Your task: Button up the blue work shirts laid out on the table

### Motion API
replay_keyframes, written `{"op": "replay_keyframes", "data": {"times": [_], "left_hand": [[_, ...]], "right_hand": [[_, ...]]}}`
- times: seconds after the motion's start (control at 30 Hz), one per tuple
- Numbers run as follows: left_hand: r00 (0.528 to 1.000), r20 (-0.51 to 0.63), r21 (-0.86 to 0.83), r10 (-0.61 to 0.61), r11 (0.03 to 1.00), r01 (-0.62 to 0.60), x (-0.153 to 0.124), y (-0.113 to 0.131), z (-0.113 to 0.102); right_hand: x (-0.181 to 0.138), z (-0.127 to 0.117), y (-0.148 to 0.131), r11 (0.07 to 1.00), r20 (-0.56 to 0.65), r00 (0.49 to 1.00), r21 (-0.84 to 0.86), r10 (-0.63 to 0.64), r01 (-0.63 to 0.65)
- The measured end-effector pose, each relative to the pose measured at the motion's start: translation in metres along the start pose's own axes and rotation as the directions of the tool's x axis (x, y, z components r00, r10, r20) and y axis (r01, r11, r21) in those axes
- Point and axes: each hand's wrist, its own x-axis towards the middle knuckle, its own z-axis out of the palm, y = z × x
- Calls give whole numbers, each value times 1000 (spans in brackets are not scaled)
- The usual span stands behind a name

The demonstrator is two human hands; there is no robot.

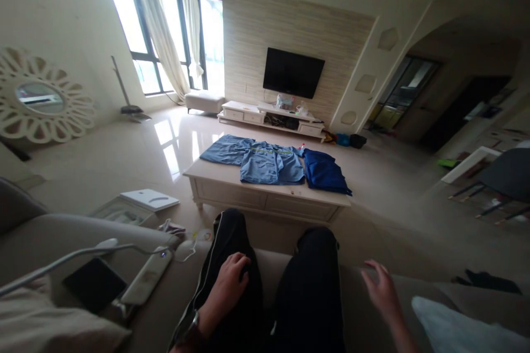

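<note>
My left hand (234,274) rests on my left thigh, fingers loosely bent and thumb apart, with nothing in it. Over the sofa beside my right leg, my right hand (379,282) is held with its fingers apart, also holding nothing. Beyond my knees, a light blue short-sleeved shirt (263,169) lies spread on a low white coffee table (229,192). A thin yellow-green strip (271,150) runs across its upper part. To its left lies another light blue garment (226,149), and to its right a folded dark blue garment (325,171). Neither hand touches the clothes.
On the sofa at left are a white power strip (148,277), a dark flat tablet-like object (94,284) and a grey bent stand arm (78,256). A white box (149,199) stands beyond the armrest. A pale cushion (459,325) lies at right. A television (293,73) hangs on the far wall.
</note>
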Motion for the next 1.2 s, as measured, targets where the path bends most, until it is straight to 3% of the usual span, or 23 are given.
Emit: {"op": "replay_keyframes", "data": {"times": [0.13, 0.27, 0.4, 0.47, 0.63, 1.2], "left_hand": [[998, 43, 162, -36, 986, 28, -49, 0, 9], [988, 93, 277, -124, 956, 94, -86, -9, 23], [993, 80, 312, -89, 948, 60, -94, -14, 38], [995, 74, 307, -66, 951, 40, -88, -17, 42], [997, 59, 310, -43, 951, 23, -72, -22, 45], [1000, 27, 283, -11, 959, 3, -75, -25, 43]], "right_hand": [[-36, 17, -46, 993, -11, 994, 34, -112, 113], [-88, 34, -86, 973, 156, 961, 6, -230, 232], [-155, 68, -104, 973, 377, 917, -128, -131, 192], [-174, 87, -102, 970, 370, 926, -188, -78, 157], [-170, 109, -89, 974, 336, 934, -137, -126, 181], [-173, 91, -83, 988, 251, 966, -127, -54, 88]]}}
